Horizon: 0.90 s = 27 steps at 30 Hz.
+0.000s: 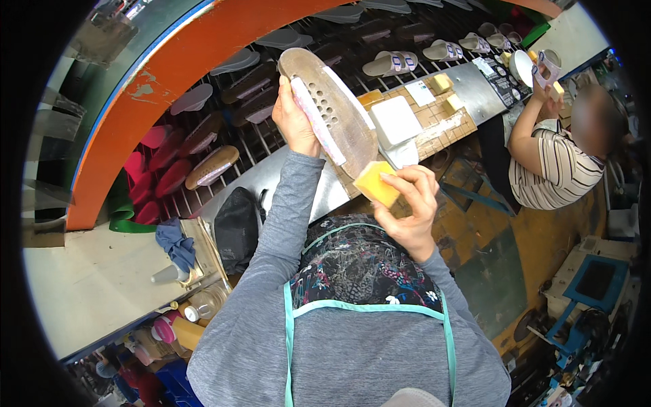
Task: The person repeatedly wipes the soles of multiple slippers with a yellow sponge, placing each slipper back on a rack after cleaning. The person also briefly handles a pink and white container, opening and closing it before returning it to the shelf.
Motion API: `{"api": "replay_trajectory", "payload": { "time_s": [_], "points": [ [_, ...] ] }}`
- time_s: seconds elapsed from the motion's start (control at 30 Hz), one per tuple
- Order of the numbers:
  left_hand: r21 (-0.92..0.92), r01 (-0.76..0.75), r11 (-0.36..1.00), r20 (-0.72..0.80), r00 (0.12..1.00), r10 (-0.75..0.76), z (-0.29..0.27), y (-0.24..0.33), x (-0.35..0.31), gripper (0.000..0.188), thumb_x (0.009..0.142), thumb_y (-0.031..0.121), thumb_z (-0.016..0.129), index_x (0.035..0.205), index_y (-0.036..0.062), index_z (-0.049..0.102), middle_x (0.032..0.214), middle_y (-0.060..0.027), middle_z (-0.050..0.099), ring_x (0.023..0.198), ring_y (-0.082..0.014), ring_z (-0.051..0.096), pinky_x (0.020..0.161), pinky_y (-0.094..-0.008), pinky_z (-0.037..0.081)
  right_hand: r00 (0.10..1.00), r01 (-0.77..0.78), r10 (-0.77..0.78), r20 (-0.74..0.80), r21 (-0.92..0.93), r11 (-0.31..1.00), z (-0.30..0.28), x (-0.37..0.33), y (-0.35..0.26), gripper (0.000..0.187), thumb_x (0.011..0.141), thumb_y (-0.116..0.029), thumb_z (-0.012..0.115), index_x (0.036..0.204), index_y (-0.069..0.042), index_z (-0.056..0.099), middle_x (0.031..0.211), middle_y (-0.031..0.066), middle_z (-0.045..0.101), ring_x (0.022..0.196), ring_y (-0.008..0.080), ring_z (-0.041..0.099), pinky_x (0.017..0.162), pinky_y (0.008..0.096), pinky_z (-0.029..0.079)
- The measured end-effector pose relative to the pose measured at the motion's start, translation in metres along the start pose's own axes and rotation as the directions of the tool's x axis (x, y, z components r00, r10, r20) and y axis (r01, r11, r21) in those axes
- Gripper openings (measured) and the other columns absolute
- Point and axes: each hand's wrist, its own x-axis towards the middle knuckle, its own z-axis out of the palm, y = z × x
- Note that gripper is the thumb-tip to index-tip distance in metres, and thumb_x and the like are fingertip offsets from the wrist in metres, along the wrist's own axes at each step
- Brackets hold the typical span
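Note:
My left hand (296,121) grips a brown sandal sole (346,112) by its left edge and holds it up, tilted. Several round holes dot the sole's middle, and pale pink patterned strips run along its sides. In my right hand (415,216), between thumb and fingers, is a yellow sponge (377,183). The sponge lies against the sole's lower end; whether it presses on it I cannot tell.
A dark rack (254,139) carries several soles and sandals under an orange arch (135,88). White container (397,122) stands on the bench ahead. At right sits a co-worker (556,159) holding a sandal. A black bag (237,220) lies by my left arm.

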Motion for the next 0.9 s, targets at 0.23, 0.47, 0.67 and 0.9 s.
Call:
{"api": "replay_trajectory", "payload": {
  "time_s": [0.23, 0.47, 0.67, 0.9],
  "points": [
    [0.038, 0.055, 0.998, -0.002, 0.998, -0.055, 0.015, -0.002, -0.001, 0.036, 0.097, 0.039, 0.06, 0.088, 0.0049, 0.067, 0.077, 0.002, 0.063, 0.067, -0.0066, 0.056, 0.061, -0.0239, 0.047, 0.997, 0.018, -0.017, -0.069, 0.013, 1.0, -0.009, -0.009, 0.004, 0.045, 0.058, -0.007, 0.073, 0.102, -0.017, 0.073, 0.097, 0.003, 0.06, 0.104, 0.0269, 0.055, 0.095, 0.0405, 0.034],
    [0.23, 0.211, 0.95, 0.237, 0.935, -0.265, 0.029, -0.025, -0.031, 0.038, 0.093, 0.041, 0.065, 0.074, 0.0087, 0.066, 0.065, 0.0053, 0.058, 0.055, -0.0031, 0.049, 0.05, -0.0209, 0.037, 0.998, 0.068, -0.069, -0.014, -0.055, 0.996, -0.009, 0.011, 0.022, 0.042, 0.059, -0.01, 0.074, 0.101, -0.017, 0.073, 0.102, 0.0029, 0.062, 0.108, 0.0283, 0.053, 0.096, 0.0422, 0.036],
    [0.442, 0.282, 0.852, 0.507, 0.704, -0.497, 0.022, -0.042, -0.058, 0.034, 0.096, 0.037, 0.061, 0.084, 0.0067, 0.07, 0.07, 0.0025, 0.064, 0.058, -0.0039, 0.055, 0.051, -0.0203, 0.041, 0.97, 0.041, -0.085, -0.227, -0.192, 0.981, -0.021, 0.065, 0.068, 0.044, 0.063, -0.004, 0.076, 0.106, -0.012, 0.069, 0.104, 0.0052, 0.062, 0.107, 0.0272, 0.053, 0.094, 0.0416, 0.039],
    [0.35, 0.314, 0.882, 0.366, 0.821, -0.438, 0.002, -0.049, -0.035, 0.032, 0.096, 0.035, 0.063, 0.084, 0.0051, 0.07, 0.072, 0.0035, 0.063, 0.059, -0.0035, 0.052, 0.052, -0.0215, 0.04, 0.987, -0.026, 0.01, -0.161, -0.102, 0.994, 0.026, 0.059, 0.063, 0.039, 0.07, -0.016, 0.076, 0.107, -0.007, 0.068, 0.095, 0.0084, 0.058, 0.097, 0.0279, 0.054, 0.089, 0.0424, 0.039]
  ]
}}
